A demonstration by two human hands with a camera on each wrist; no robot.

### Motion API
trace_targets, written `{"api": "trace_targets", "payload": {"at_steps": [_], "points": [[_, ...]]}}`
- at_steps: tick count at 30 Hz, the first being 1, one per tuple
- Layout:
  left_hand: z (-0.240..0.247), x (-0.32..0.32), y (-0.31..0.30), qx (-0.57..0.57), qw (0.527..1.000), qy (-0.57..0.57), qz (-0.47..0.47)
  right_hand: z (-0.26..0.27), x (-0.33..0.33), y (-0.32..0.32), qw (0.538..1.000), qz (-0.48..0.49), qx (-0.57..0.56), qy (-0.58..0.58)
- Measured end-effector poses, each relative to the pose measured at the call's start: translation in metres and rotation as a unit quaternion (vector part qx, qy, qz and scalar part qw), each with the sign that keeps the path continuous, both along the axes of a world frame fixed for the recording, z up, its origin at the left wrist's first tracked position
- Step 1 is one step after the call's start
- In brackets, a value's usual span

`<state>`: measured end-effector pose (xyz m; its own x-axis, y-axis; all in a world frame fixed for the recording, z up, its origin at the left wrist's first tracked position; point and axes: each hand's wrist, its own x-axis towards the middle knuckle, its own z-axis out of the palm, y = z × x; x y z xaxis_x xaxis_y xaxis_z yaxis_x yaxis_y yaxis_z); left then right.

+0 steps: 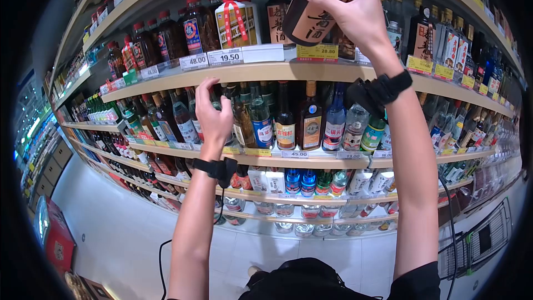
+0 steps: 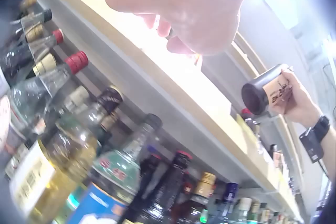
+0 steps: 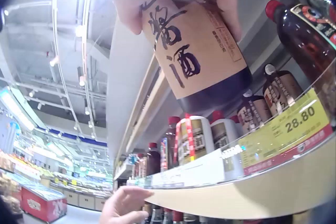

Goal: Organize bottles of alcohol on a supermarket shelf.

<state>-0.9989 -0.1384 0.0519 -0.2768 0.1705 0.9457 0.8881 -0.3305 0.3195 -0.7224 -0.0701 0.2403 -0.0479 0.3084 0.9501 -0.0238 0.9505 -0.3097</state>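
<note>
A large dark bottle [image 1: 318, 8] with a tan label and black lettering is gripped by my right hand [image 1: 361, 16], thumb on one side and fingers round the other. It hangs tilted in front of the upper shelf, above the yellow 28.80 price tag [image 3: 294, 124]. In the right wrist view the bottle's label [image 3: 194, 50] faces the camera and its base points down. My left hand [image 1: 214, 114] is raised before the shelf edge with fingers loosely bent and holds nothing. Behind it stand bottles of the lower shelf, among them a blue-labelled clear bottle [image 1: 261, 122].
A similar dark bottle [image 1: 277, 14] and a white bottle with red ribbon [image 1: 230, 22] stand on the upper shelf [image 1: 266, 71]. Several shelves below hold tightly packed glass bottles. A shopping cart [image 1: 483, 239] is at the right, a red freezer [image 1: 55, 233] at the left.
</note>
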Motion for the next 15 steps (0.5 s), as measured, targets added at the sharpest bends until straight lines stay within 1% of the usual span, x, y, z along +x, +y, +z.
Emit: {"api": "trace_targets", "payload": {"at_steps": [1,3,4,5,6,7,9,10,11,12,13,15], "points": [[-0.011,0.012,-0.003,0.016,1.000,0.000,-0.024,-0.005,0.006,-0.009,0.999,0.010,-0.030,-0.021],[-0.027,0.046,-0.011,-0.007,0.981,-0.104,-0.161,-0.027,0.019,-0.017,0.994,0.046,-0.025,-0.091],[-0.033,0.061,-0.014,-0.008,0.953,-0.147,-0.264,-0.039,0.018,-0.021,0.995,0.046,-0.026,-0.088],[-0.037,0.074,-0.018,-0.008,0.913,-0.188,-0.363,-0.052,0.017,-0.026,0.995,0.047,-0.026,-0.084],[-0.036,0.088,-0.025,-0.024,0.858,-0.254,-0.446,-0.066,0.015,-0.031,0.991,0.079,-0.062,-0.084],[-0.037,0.095,-0.033,-0.070,0.811,-0.286,-0.506,-0.078,0.014,-0.037,0.987,0.088,-0.090,-0.097],[-0.036,0.106,-0.048,-0.130,0.696,-0.351,-0.613,-0.102,0.010,-0.046,0.974,0.126,-0.156,-0.109],[-0.039,0.113,-0.052,-0.135,0.682,-0.356,-0.625,-0.111,0.009,-0.054,0.965,0.150,-0.179,-0.120],[-0.043,0.118,-0.056,-0.141,0.667,-0.361,-0.637,-0.120,0.008,-0.061,0.959,0.134,-0.215,-0.130],[-0.053,0.115,-0.056,-0.170,0.639,-0.341,-0.668,-0.133,0.005,-0.059,0.959,0.117,-0.225,-0.129],[-0.060,0.114,-0.059,-0.170,0.604,-0.336,-0.702,-0.146,0.001,-0.059,0.958,0.098,-0.236,-0.128],[-0.078,0.109,-0.065,-0.223,0.514,-0.352,-0.750,-0.166,-0.006,-0.066,0.947,0.081,-0.281,-0.135]]}}
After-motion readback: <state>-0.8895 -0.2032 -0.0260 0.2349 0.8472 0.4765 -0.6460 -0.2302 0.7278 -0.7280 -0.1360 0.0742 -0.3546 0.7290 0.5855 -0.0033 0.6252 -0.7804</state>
